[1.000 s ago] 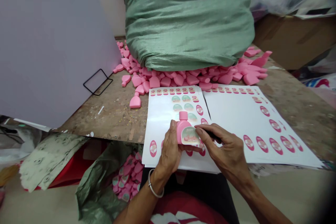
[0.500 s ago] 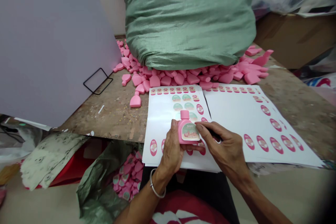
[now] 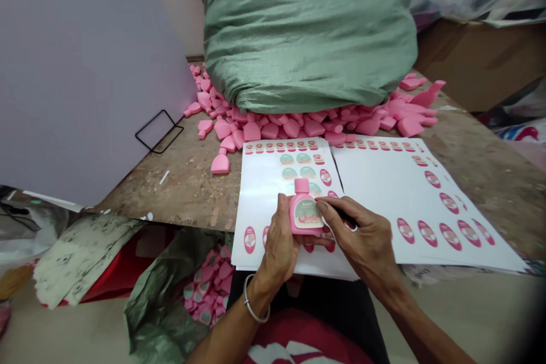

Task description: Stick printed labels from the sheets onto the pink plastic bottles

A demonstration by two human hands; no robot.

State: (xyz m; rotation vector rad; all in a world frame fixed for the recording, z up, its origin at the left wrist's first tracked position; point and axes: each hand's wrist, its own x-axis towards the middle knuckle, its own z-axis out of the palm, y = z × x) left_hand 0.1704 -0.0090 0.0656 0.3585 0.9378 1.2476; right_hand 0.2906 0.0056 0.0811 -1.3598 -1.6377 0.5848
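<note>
A small pink bottle (image 3: pixel 294 217) is upright in my left hand (image 3: pixel 279 242), gripped at its sides and base. On its front lies a green and cream label (image 3: pixel 309 214) with a baby picture. My right hand (image 3: pixel 358 233) is closed around a slim dark tool (image 3: pixel 348 219), mostly hidden by the fingers, so I cannot tell its kind. Its thumb and fingertip meet at the label's right edge. Under both hands lies a white sticker sheet (image 3: pixel 260 199) with green and pink stickers; the bottle covers some of them.
A second sticker sheet (image 3: pixel 384 182) lies to the right. Behind, many pink bottles (image 3: pixel 251 131) are heaped against a green sack (image 3: pixel 311 34). Below the table (image 3: pixel 187 187), an open green bag (image 3: pixel 162 296) holds labelled pink bottles (image 3: pixel 207 290). A grey panel (image 3: pixel 81 68) stands left.
The bottle has shifted very slightly right and its label shows less glare. The right fingertips remain at the label's right edge, and the left hand keeps its hold.
</note>
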